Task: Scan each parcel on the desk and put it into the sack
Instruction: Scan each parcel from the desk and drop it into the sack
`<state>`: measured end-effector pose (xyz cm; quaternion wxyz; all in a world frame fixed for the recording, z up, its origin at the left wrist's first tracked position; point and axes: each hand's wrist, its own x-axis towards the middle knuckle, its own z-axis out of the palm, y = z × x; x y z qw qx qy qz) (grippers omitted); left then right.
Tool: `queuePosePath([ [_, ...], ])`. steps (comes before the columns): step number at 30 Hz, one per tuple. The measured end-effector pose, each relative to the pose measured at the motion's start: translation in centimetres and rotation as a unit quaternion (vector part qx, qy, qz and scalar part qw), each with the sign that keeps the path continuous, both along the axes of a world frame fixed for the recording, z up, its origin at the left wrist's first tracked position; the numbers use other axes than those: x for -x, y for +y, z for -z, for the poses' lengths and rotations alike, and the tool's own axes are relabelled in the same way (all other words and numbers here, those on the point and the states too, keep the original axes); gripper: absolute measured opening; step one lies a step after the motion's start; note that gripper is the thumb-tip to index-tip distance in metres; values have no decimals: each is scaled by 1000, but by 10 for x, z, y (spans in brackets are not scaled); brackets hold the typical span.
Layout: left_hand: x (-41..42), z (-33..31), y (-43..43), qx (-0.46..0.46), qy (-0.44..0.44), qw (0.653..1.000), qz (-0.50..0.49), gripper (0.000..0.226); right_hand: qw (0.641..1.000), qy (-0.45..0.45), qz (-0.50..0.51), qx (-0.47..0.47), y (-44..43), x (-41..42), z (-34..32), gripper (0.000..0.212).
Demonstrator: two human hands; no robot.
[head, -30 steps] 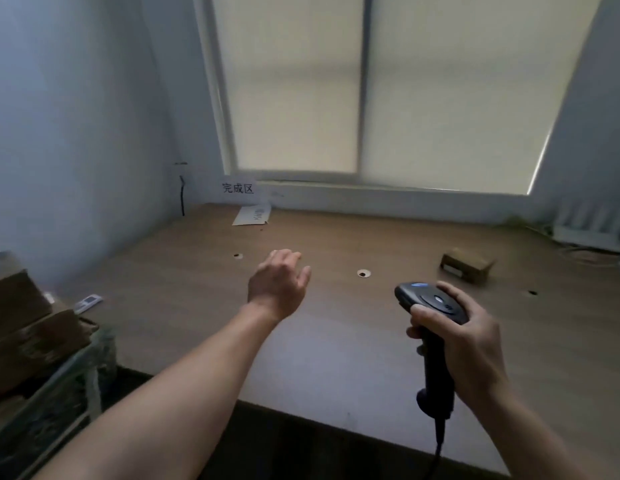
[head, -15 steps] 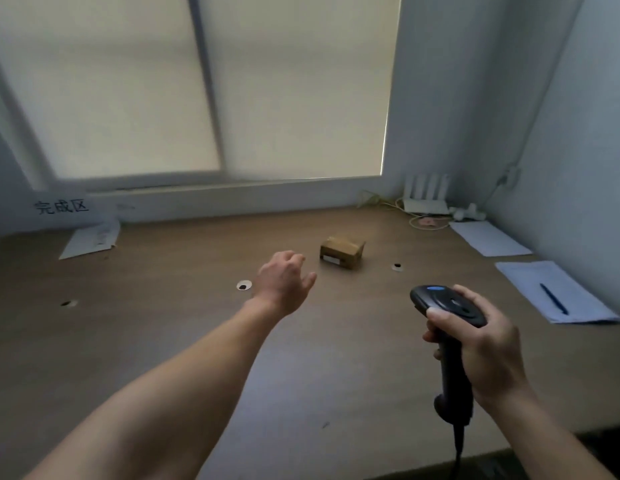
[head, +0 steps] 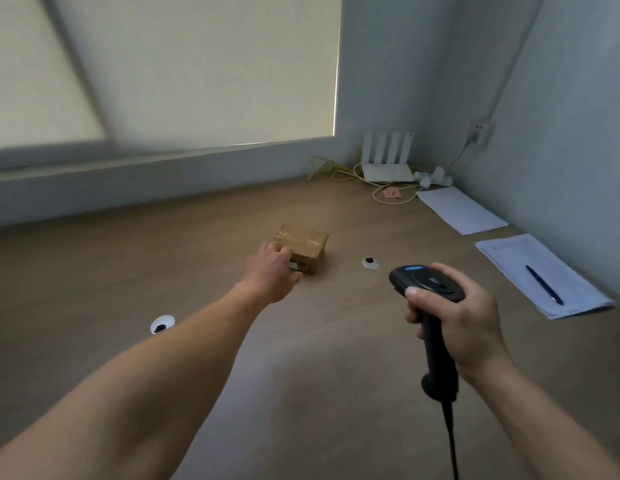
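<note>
Small office, wooden desk point(head: 336, 368) with cable holes point(head: 370, 263), router point(head: 388, 161) in the corner, papers point(head: 509, 258) and pen point(head: 544, 285), blinded window point(head: 197, 71)

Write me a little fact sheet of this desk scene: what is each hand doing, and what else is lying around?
left hand: at the near left corner of the parcel; grip unclear
right hand: grips a black corded scanner, held upright
parcel: one small brown cardboard box, lying on the desk
sack: not in view
other things: paper stack with a pen on it; white router in the far corner
</note>
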<state>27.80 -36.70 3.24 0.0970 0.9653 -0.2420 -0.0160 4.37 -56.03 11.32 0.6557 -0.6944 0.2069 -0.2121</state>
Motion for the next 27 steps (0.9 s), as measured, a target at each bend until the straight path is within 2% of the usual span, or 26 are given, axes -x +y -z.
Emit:
queuePosePath([
  [2,-25,15,-8,-7,16,1000,3,49,1000,14,3,0,-7,-30,7,34],
  [6,-68,45,-21,-20,58,998,-2,54,999,41,-4,6,-17,-85,23,57],
  [9,-99,66,-31,-49,88,995,-4,58,999,48,-9,4,-23,-121,37,57],
  [15,-167,95,-63,-132,85,987,44,91,998,68,-11,7,-37,-178,64,65],
  [20,-211,106,-86,-192,101,973,76,98,996,88,-18,14,-45,-208,88,68],
  [27,-241,119,-98,-217,108,964,109,94,993,109,-26,26,-54,-227,108,67],
])
